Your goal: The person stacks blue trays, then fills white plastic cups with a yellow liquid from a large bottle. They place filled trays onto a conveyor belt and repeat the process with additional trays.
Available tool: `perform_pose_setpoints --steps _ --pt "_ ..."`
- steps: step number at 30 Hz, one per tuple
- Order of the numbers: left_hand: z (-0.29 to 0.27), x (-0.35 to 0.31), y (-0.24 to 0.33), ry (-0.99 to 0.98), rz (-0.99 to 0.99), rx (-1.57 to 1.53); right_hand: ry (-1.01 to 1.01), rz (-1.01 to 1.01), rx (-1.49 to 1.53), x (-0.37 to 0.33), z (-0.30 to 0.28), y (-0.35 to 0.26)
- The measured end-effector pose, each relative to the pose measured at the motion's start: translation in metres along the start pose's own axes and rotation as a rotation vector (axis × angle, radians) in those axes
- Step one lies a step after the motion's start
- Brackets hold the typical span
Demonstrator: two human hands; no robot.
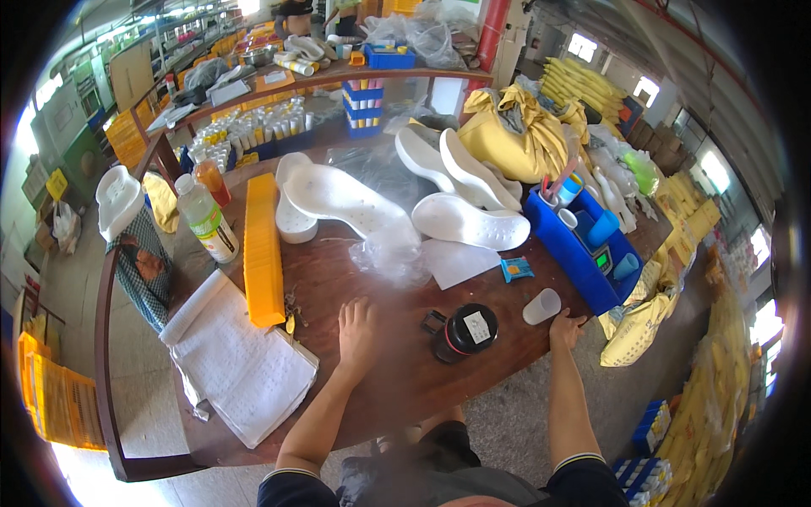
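Note:
My left hand (358,336) rests on the brown table (372,406), fingers stretched out and holding nothing. At the table's right edge is my right hand (565,328), fingers apart, just beside a translucent white cup (542,306); whether it touches the cup I cannot tell. Between my hands stands a black lidded mug (467,333) with a white label on top. Behind it are a small blue packet (517,269) and a sheet of white paper (459,262). Several white shoe soles (470,222) lie farther back, near crumpled clear plastic (391,256).
An open notebook (241,363) lies left, beside an upright yellow bin (263,253) and a bottle with a green label (206,218). A blue tray (581,253) with cups borders the right edge. Behind are a yellow sack (515,139) and a raised shelf (329,74).

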State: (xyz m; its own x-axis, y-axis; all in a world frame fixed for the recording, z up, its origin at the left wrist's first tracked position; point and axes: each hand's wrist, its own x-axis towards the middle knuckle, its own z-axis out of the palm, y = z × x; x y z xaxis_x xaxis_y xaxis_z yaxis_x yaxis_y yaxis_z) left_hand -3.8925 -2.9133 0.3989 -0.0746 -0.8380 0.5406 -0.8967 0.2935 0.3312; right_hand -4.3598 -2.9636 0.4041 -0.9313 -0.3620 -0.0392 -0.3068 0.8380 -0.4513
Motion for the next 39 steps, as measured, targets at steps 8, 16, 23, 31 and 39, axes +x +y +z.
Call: perform_pose_setpoints --steps 8,16,23,31,39 --pt "0.000 0.000 0.002 0.007 -0.012 0.010 0.006 0.023 -0.077 0.001 0.001 -0.001" --pt "-0.003 0.002 0.002 -0.014 -0.018 0.003 -0.004 0.015 -0.037 -0.004 -0.004 -0.002" --pt "-0.002 0.002 0.003 -0.016 -0.031 0.001 -0.002 0.020 -0.035 -0.005 -0.005 -0.002" --pt "-0.003 0.001 0.001 -0.033 -0.031 0.021 -0.038 0.002 -0.016 -0.003 -0.004 0.000" --pt "-0.012 0.005 0.008 -0.009 -0.040 -0.024 0.013 -0.020 -0.026 0.003 0.003 0.003"
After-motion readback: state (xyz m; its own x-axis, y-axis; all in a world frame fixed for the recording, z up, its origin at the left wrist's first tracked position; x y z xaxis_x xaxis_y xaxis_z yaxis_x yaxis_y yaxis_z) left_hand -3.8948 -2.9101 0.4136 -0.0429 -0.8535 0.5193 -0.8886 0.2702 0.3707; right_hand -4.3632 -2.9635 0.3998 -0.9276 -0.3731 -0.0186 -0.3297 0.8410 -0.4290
